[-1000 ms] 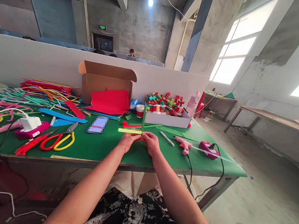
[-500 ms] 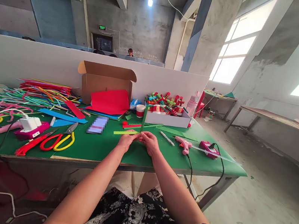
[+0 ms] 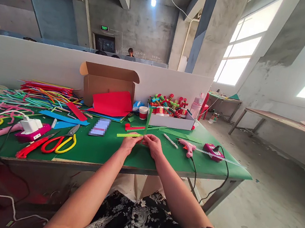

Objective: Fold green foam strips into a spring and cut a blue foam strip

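My left hand (image 3: 129, 143) and my right hand (image 3: 152, 145) meet above the front part of the green table, their fingertips pinched close together. From my left fingers a light green paper strip (image 3: 126, 135) sticks out to the left. A darker green paper strip (image 3: 148, 121) rises upright from between the fingertips, pinched by my right hand. The strips cross at the fingers, which hide the joint. Just beyond lie a red strip (image 3: 135, 128) and flat green strips (image 3: 186, 136). A white pen (image 3: 170, 140) rests to the right of my right hand.
A pink glue gun (image 3: 188, 147) and a purple power socket (image 3: 213, 153) with a cable lie right. Behind stands a white box (image 3: 171, 122) of small red-green figures, beside a paper cup (image 3: 142, 113). Leftward are scissors (image 3: 62, 142), a blurred phone-like rectangle (image 3: 100, 127) and pipe cleaners (image 3: 41, 100).
The upright green strip leans slightly further right at its top. Both hands keep almost the same place and grip.
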Demonstrator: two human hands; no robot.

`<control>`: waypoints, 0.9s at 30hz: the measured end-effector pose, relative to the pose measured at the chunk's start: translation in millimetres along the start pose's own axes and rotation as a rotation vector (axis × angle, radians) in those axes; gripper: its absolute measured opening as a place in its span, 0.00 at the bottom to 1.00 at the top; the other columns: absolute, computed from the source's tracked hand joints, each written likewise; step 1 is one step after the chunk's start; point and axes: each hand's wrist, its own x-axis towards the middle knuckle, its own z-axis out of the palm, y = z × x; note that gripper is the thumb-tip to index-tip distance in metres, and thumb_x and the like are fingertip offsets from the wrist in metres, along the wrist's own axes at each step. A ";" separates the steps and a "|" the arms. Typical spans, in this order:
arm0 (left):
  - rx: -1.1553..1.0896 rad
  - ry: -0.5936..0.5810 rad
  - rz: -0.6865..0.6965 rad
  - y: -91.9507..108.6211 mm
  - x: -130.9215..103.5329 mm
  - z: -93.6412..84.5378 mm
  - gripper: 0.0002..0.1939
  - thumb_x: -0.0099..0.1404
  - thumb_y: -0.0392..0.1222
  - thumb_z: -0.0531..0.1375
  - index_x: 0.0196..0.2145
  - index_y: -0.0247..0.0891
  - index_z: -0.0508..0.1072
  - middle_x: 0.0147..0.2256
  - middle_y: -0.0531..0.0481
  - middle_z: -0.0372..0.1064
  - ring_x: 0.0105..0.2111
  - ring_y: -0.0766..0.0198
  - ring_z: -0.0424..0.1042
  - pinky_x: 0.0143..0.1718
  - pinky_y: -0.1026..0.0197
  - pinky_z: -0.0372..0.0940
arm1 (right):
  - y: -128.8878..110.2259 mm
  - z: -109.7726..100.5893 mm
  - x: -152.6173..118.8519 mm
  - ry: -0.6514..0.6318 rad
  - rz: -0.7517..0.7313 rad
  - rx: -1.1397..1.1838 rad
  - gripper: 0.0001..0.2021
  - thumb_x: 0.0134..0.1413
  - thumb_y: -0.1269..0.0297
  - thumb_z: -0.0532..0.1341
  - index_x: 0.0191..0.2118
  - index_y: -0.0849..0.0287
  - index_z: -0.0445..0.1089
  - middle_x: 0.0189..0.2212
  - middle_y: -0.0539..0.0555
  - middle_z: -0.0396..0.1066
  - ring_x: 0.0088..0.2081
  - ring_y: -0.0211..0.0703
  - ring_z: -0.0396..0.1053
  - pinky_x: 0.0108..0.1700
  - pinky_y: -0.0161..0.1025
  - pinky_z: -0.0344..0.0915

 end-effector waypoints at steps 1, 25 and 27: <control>0.005 -0.004 0.003 -0.4 0.3 -0.6 0.16 0.36 0.47 0.74 0.20 0.37 0.74 0.21 0.54 0.70 0.23 0.66 0.68 0.29 0.62 0.65 | -0.3 -0.2 -0.1 0.000 -0.003 -0.004 0.17 0.27 0.54 0.74 0.22 0.58 0.72 0.17 0.46 0.69 0.21 0.33 0.65 0.30 0.35 0.66; -0.012 0.024 0.012 6.1 -3.7 3.7 0.22 0.33 0.52 0.74 0.21 0.36 0.73 0.20 0.53 0.71 0.21 0.66 0.68 0.28 0.60 0.66 | 3.2 0.9 1.4 -0.001 0.009 -0.046 0.20 0.26 0.54 0.75 0.20 0.57 0.65 0.17 0.47 0.70 0.22 0.38 0.69 0.32 0.38 0.69; -0.016 -0.014 -0.003 5.5 -3.4 3.4 0.22 0.34 0.51 0.74 0.23 0.36 0.73 0.22 0.52 0.72 0.23 0.65 0.70 0.31 0.59 0.67 | 3.0 0.4 1.2 0.009 0.006 -0.036 0.20 0.26 0.53 0.75 0.20 0.57 0.65 0.17 0.48 0.70 0.23 0.40 0.70 0.31 0.39 0.70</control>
